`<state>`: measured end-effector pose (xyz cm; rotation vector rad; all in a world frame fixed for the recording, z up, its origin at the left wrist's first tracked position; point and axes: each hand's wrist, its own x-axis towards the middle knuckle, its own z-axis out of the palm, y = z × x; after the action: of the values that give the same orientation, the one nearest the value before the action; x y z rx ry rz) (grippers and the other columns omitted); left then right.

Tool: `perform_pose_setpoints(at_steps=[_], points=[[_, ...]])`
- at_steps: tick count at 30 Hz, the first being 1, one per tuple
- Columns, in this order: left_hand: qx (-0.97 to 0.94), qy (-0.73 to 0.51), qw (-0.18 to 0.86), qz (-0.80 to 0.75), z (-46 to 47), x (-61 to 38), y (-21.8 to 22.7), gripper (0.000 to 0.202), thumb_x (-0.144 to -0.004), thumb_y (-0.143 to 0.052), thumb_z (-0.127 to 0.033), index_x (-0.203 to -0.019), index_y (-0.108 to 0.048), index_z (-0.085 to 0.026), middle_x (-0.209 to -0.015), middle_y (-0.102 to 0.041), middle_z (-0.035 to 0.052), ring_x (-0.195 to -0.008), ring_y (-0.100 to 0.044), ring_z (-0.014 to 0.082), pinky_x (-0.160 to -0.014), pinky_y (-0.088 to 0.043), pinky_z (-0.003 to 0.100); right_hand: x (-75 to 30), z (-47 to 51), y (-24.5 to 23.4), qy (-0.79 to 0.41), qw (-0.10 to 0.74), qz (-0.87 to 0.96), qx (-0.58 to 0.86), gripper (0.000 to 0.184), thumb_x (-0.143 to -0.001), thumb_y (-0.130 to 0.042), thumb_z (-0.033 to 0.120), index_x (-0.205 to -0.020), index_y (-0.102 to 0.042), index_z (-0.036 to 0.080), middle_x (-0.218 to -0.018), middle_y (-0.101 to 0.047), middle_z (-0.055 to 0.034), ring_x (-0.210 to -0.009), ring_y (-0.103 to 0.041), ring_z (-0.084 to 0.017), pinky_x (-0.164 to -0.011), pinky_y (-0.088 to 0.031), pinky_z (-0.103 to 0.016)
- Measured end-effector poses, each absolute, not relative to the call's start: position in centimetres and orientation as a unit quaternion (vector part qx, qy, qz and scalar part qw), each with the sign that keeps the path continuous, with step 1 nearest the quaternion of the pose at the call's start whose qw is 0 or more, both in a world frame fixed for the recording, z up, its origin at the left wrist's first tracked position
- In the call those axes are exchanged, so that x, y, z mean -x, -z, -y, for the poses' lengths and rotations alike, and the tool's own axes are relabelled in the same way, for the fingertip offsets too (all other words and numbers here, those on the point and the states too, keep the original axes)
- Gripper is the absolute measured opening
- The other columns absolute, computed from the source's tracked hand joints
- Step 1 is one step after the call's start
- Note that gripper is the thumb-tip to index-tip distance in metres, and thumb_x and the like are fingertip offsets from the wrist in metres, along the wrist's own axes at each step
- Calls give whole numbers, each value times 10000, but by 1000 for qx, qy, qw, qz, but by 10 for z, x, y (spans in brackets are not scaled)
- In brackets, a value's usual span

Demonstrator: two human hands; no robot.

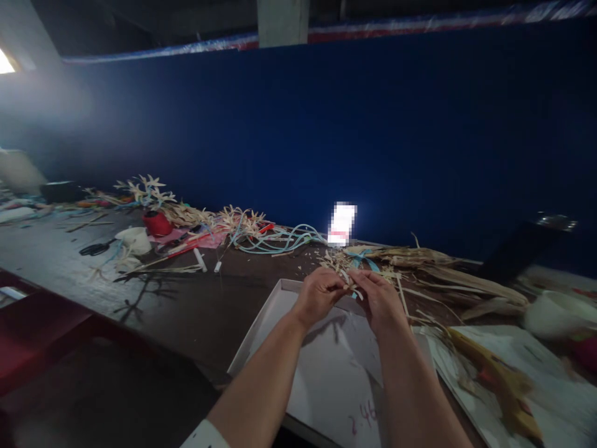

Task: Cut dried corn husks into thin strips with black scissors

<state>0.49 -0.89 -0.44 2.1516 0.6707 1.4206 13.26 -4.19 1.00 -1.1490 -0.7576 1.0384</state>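
My left hand (pixel 321 290) and my right hand (pixel 375 295) come together above a shallow white box lid (pixel 326 379). Both pinch a small piece of pale dried husk (pixel 353 287), its strips curling out between the fingers. The exact grip is partly hidden by the fingers. Just behind the hands lie husk scraps (pixel 329 258) and a bundle of long dried husks (pixel 420 256) tied with a blue ribbon (pixel 364 258). Handwriting shows on the lid's near part, under my right forearm.
A lit phone screen (pixel 342 224) stands against the blue wall panel. To the left lie blue cords (pixel 284 239), husk flowers (pixel 147 190), a red thread spool (pixel 157 224) and black scissors (pixel 96 247). At right are a yellow glue gun (pixel 497 376) and a whitish roll (pixel 562 314).
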Motion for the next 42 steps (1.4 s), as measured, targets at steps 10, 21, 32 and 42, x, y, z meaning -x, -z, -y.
perform_pose_setpoints(at_steps=[10, 21, 32, 42], points=[[-796, -511, 229, -231, 12, -4, 2, 169, -758, -591, -291, -652, -638, -168, -677, -627, 27, -690, -542, 118, -688, -418, 249, -134, 42, -10, -462, 643, 343, 506, 191, -547, -738, 335, -593, -606, 206, -504, -546, 52, -428, -439, -82, -382, -243, -198], [-768, -555, 157, -279, 2, -4, 9, 139, -748, -603, -269, -655, -635, -170, -702, -628, 41, -739, -545, 144, -701, -422, 261, -132, 42, -12, -476, 654, 319, 495, 425, -659, -591, 583, -873, -641, 219, -685, -628, -2, -457, -500, -88, -352, -308, -183], [-730, -600, 72, -320, 0, 3, 10, 96, -776, -565, -230, -735, -632, -174, -758, -624, 38, -767, -522, 148, -734, -417, 282, -126, 51, -16, -616, 558, 353, 429, 216, -665, -699, 332, -654, -565, 164, -545, -500, 36, -423, -347, -22, -371, -215, -130], [-728, -602, 54, -324, 1, 3, 10, 107, -782, -551, -219, -715, -616, -168, -732, -607, 32, -746, -501, 143, -730, -401, 283, -122, 51, -15, -606, 554, 383, 423, 189, -671, -682, 295, -623, -559, 160, -544, -498, 25, -461, -358, -41, -423, -252, -162]])
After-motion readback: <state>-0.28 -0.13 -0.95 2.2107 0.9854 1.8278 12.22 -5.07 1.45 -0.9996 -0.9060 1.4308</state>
